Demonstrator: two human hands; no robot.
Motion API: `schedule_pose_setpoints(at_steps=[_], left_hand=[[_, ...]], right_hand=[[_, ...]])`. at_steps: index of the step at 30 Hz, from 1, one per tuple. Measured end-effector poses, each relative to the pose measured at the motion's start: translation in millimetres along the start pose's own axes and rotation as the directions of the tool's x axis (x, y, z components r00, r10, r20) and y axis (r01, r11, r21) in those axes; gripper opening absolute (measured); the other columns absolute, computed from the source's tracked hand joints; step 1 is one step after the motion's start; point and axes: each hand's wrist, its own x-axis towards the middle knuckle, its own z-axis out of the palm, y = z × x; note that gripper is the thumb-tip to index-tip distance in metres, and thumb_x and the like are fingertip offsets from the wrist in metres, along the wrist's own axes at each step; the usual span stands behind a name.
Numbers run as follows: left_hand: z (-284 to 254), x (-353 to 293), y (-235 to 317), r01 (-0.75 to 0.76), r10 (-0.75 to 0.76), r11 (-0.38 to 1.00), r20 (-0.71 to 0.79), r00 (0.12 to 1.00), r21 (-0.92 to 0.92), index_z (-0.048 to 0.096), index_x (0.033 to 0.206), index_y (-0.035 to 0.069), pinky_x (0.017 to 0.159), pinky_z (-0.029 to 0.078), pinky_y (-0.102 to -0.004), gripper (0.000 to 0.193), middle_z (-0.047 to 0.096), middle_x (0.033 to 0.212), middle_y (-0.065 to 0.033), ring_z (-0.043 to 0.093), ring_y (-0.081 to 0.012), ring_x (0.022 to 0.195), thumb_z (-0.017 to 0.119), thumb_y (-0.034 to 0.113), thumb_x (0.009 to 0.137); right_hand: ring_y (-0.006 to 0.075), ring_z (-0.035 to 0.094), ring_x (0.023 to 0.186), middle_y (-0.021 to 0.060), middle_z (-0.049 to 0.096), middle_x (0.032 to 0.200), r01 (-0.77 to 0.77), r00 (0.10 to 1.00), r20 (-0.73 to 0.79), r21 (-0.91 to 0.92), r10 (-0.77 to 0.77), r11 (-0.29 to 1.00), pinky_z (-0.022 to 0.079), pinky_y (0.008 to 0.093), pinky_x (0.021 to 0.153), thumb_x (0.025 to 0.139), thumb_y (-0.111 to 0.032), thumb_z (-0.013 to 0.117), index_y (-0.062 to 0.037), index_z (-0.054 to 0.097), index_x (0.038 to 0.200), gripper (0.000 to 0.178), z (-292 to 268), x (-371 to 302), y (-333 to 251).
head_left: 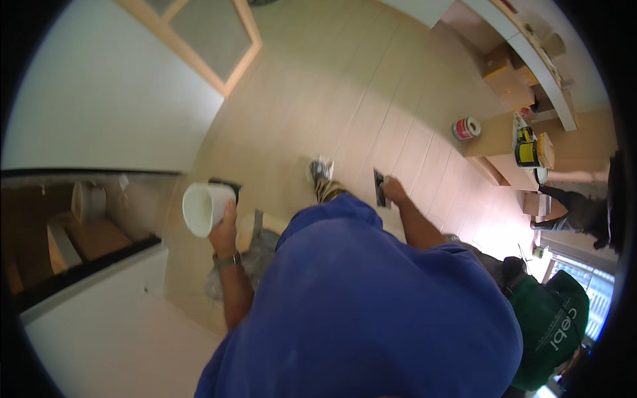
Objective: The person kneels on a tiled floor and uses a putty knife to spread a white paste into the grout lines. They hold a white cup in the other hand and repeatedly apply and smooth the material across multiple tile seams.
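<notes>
We observe 2 bare hands, set well apart. The left hand (224, 229) is curled around the right side of a white container (209, 204), its fingers closed on the wall. The round mouth of the container faces up and to the left of that hand. We locate a dark flat piece (229, 184) just beyond the left hand, at the far side of the container; this area is partly hidden, so we cannot tell whether the fingers also grip it. A wrist band (228, 259) sits just behind this hand.

The right hand (394, 191) is closed on a dark flat tool (379, 188), which extends to the left of the hand.

Between the 2 hands and slightly ahead of them, we see a shoe (320, 170) on the tan floor (298, 113). A gray sheet (261, 256) lies to the right of the left hand and behind it. Ahead of the right hand and well to its right, we note a red-and-white can (466, 129). Farther right is a black-and-yellow bucket (527, 153).
</notes>
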Motion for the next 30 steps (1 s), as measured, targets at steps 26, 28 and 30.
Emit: schedule_pose_setpoints(at_steps=[26,28,30], left_hand=[[42.2,-4.7,38.5,0.004,0.054,0.987,0.351,0.935,-0.163,0.056,0.106,0.000,0.077,0.048,-0.0279,0.041,0.063,0.100,-0.0072,0.059,-0.0138,0.090,0.074,0.009,0.070],[37.9,-5.7,36.8,-0.005,0.057,0.992,0.402,0.914,-0.130,0.052,0.115,0.000,0.082,0.048,-0.0294,0.049,0.059,0.110,-0.0091,0.056,-0.0155,0.098,0.071,0.006,0.071],[40.6,-5.0,31.2,0.001,0.065,0.989,0.434,0.898,-0.149,0.051,0.116,0.000,0.082,0.048,-0.0295,0.049,0.059,0.111,-0.0091,0.056,-0.0157,0.098,0.071,0.006,0.071]], right_hand=[[0.0109,0.058,0.079,0.0033,0.061,0.088,0.026,0.909,0.054,0.982,-0.414,0.186,0.048,0.0254,0.072,0.087,-0.010,0.059,0.0009,0.056,0.105,0.021,-77.6,-38.6,-324.7],[0.0126,0.059,0.081,0.0042,0.061,0.089,-0.051,0.901,0.108,0.988,-0.419,0.146,0.049,0.0277,0.075,0.087,-0.009,0.058,0.0007,0.056,0.104,0.020,-64.3,-35.5,-321.2],[0.0153,0.061,0.084,0.0061,0.062,0.091,-0.152,0.885,0.166,0.986,-0.434,0.067,0.050,0.0310,0.078,0.087,-0.008,0.057,0.0010,0.055,0.105,0.020,-52.6,-37.8,-319.4]])
